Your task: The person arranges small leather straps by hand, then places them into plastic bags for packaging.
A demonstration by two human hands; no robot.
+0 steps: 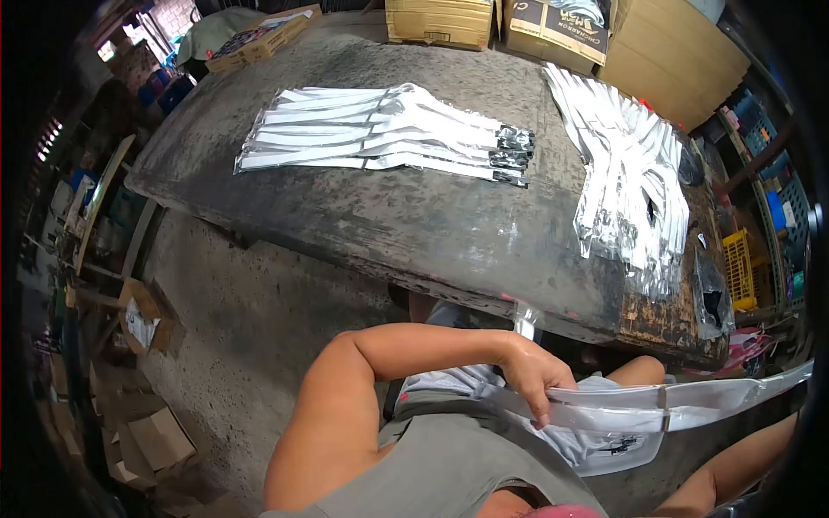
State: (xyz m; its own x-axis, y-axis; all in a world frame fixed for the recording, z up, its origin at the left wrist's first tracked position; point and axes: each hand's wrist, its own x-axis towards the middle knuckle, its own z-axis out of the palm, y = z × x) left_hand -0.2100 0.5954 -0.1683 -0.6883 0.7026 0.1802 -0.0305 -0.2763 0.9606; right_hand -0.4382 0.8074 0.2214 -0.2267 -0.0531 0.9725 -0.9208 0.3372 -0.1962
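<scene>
My left hand (537, 380) is closed on one end of a long white strip in clear plastic (622, 413), over my lap. The strip stretches right, with a brown band around it, to the picture's right edge. My right forearm shows at the lower right, but its hand is out of view. Below the strip, a clear plastic container (617, 462) rests by my legs. On the dark table (414, 229) lies a row of wrapped white strips with black ends (371, 129). A larger pile of such strips (626, 164) lies at the table's right.
Cardboard boxes (440, 22) stand along the table's far edge, with a flat open box (263, 39) farther left. A yellow crate (739, 269) and shelves are at the right. More cardboard boxes (160, 439) lie on the floor at the lower left.
</scene>
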